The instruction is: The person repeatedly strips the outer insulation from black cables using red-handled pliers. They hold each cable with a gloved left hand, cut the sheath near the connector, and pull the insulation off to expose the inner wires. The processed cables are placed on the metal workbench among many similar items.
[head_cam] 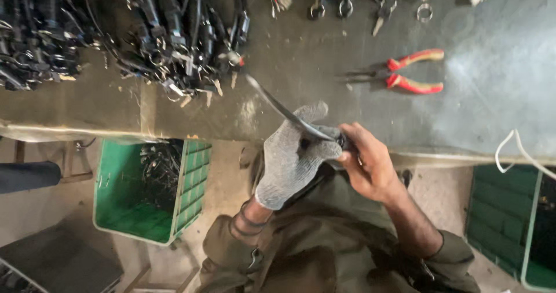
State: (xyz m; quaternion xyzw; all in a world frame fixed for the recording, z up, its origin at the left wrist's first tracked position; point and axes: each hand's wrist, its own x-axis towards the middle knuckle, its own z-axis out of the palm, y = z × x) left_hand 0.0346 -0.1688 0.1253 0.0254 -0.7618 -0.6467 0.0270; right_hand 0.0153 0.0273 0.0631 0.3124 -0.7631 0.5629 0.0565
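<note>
At the near edge of the grey table (301, 55), just below the middle of the view, both hands meet on one thing. The left hand (292, 157), in a grey knitted glove, is closed around a thin dark curved strip (278, 104), which rises out of the fist toward eleven o'clock and ends in a point over the table. The bare right hand (368, 165) sits touching the glove at its three o'clock side, fingers pinched shut on a small dark part (341, 139) at the strip's lower end; what that part is cannot be told.

On the table at one o'clock from the hands lie pliers (399, 73) with red and yellow grips, jaws pointing toward nine o'clock, well apart from both hands. At eleven o'clock a heap of black cable assemblies (174, 38) spreads along the far left of the table, and a row of small keys and rings (347, 3) lies at twelve o'clock by the far edge.

Below the table, at eight o'clock from the hands, a green plastic crate (191, 183) stands on the floor with dark wires inside. Another green crate (504, 223) stands at four o'clock, and a white cord (521, 151) loops over the table edge above it.
</note>
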